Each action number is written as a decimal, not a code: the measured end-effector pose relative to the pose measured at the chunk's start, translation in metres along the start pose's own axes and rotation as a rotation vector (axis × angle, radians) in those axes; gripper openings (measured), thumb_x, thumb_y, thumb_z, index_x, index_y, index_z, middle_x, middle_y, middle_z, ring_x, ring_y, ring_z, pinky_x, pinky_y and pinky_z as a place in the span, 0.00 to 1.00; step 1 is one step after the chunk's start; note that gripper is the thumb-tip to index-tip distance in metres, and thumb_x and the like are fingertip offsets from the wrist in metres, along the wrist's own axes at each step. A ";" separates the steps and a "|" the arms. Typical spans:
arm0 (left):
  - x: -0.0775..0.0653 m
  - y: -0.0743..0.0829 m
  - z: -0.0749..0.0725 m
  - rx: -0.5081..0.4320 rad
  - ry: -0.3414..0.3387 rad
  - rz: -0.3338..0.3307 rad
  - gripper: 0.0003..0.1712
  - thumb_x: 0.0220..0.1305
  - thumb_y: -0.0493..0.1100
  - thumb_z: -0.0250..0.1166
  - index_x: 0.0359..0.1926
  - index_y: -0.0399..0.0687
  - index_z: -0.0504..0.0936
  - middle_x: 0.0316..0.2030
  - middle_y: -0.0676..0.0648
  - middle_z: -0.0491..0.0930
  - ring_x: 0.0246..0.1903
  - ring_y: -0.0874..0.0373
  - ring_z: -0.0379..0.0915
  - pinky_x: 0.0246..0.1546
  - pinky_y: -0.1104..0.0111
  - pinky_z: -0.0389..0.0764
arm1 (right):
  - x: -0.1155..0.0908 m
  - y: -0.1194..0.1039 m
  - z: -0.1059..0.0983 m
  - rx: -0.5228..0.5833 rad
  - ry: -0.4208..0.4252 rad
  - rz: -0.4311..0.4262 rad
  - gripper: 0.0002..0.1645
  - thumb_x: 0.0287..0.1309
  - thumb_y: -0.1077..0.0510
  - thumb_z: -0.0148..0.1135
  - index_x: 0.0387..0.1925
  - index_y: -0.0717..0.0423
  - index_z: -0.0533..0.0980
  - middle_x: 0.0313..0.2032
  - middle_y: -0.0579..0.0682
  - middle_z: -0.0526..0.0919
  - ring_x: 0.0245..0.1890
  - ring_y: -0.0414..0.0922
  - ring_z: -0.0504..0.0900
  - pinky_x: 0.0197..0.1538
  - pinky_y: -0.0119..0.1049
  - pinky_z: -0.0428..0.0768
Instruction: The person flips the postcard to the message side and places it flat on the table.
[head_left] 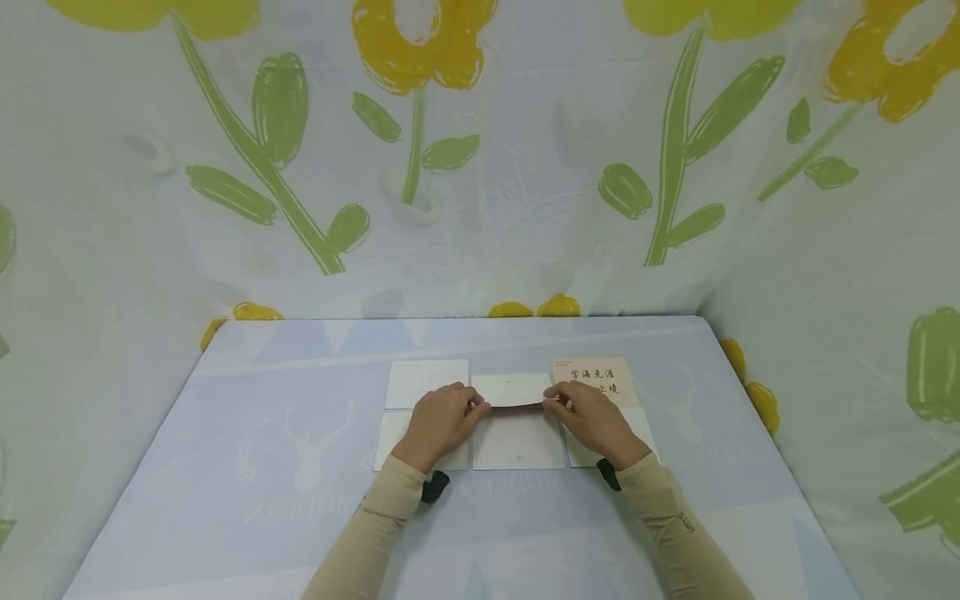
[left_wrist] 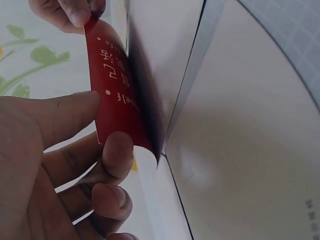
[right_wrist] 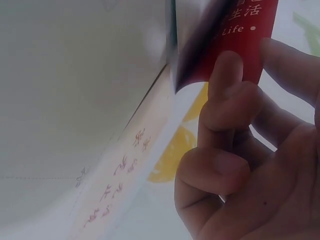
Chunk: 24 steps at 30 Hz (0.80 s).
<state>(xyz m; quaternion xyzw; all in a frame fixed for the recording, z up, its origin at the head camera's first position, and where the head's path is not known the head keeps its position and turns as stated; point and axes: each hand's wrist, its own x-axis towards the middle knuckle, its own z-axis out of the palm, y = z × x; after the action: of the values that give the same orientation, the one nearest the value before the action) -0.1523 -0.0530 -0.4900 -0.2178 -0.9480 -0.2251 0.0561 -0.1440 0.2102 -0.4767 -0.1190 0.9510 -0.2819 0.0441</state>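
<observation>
A card (head_left: 512, 388), pale on its upper face, sits tilted in the middle of the far row, its near edge raised. Its underside is red with light Chinese characters, as the left wrist view shows on the red face (left_wrist: 112, 75). My left hand (head_left: 442, 423) pinches its near left corner between thumb and fingers. At the near right corner, my right hand (head_left: 597, 421) pinches the same card, whose red face (right_wrist: 237, 55) also shows in the right wrist view. Directly below lies a white card (head_left: 517, 442). The raised card's far edge appears to rest on the table.
A cream card with Chinese writing (head_left: 600, 368) lies at the far right. White cards lie at far left (head_left: 426, 379), near left (head_left: 390, 437) and near right (head_left: 639, 423), partly covered by the hands. A flower-patterned curtain (head_left: 517, 208) stands behind the pale blue table (head_left: 247, 500).
</observation>
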 end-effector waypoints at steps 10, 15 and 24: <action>0.004 -0.004 0.002 0.001 -0.016 0.009 0.12 0.69 0.50 0.67 0.37 0.48 0.89 0.31 0.52 0.85 0.27 0.63 0.76 0.27 0.69 0.76 | 0.004 -0.001 0.001 -0.027 -0.009 -0.006 0.14 0.70 0.50 0.63 0.50 0.53 0.82 0.43 0.46 0.85 0.37 0.41 0.79 0.41 0.39 0.78; 0.007 -0.004 0.002 0.005 -0.025 0.004 0.12 0.69 0.50 0.67 0.37 0.47 0.89 0.32 0.51 0.85 0.27 0.62 0.77 0.28 0.69 0.77 | 0.007 -0.001 0.001 -0.033 -0.019 0.008 0.14 0.70 0.50 0.63 0.50 0.54 0.82 0.42 0.47 0.85 0.38 0.43 0.80 0.42 0.41 0.79; 0.013 -0.004 0.002 0.018 -0.059 -0.008 0.11 0.69 0.49 0.67 0.38 0.47 0.88 0.33 0.51 0.85 0.29 0.61 0.78 0.29 0.68 0.78 | 0.012 -0.001 0.002 -0.039 -0.056 0.056 0.16 0.70 0.50 0.63 0.52 0.54 0.82 0.37 0.46 0.83 0.36 0.42 0.78 0.40 0.41 0.78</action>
<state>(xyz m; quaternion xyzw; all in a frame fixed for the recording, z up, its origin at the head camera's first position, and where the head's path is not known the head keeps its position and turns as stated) -0.1660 -0.0500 -0.4906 -0.2199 -0.9521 -0.2105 0.0294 -0.1552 0.2051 -0.4776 -0.1008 0.9577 -0.2585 0.0762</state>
